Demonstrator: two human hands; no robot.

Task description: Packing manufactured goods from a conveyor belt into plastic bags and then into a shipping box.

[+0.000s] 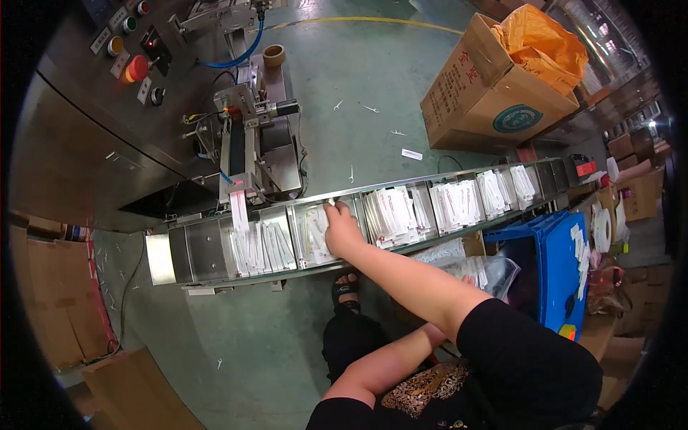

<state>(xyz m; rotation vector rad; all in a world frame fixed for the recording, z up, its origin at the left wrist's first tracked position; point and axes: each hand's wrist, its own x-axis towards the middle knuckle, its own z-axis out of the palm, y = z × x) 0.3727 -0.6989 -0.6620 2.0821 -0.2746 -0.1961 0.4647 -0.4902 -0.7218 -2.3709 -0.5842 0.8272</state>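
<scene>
My right hand (pixel 342 231) reaches into a compartment of the long metal conveyor (pixel 203 251). Its curled fingers close on a bunch of slim white packets (pixel 310 233) standing there. Beneath my right forearm the left arm crosses over to the right. My left hand (pixel 469 280) shows only a few fingertips, at a clear plastic bag (pixel 504 276) with white packets inside; these fingers look closed on the bag. Neighbouring compartments hold more rows of slim white packets (pixel 394 215). A strip of packets (pixel 239 211) hangs from the machine onto the row at left.
A steel machine with buttons (pixel 136 69) stands at the left. Across the conveyor is a cardboard box (pixel 494 93) with an orange bag (pixel 541 43). A blue bin (pixel 555 279), packets on its top, stands right. Small white picks (pixel 371 109) lie on the green floor.
</scene>
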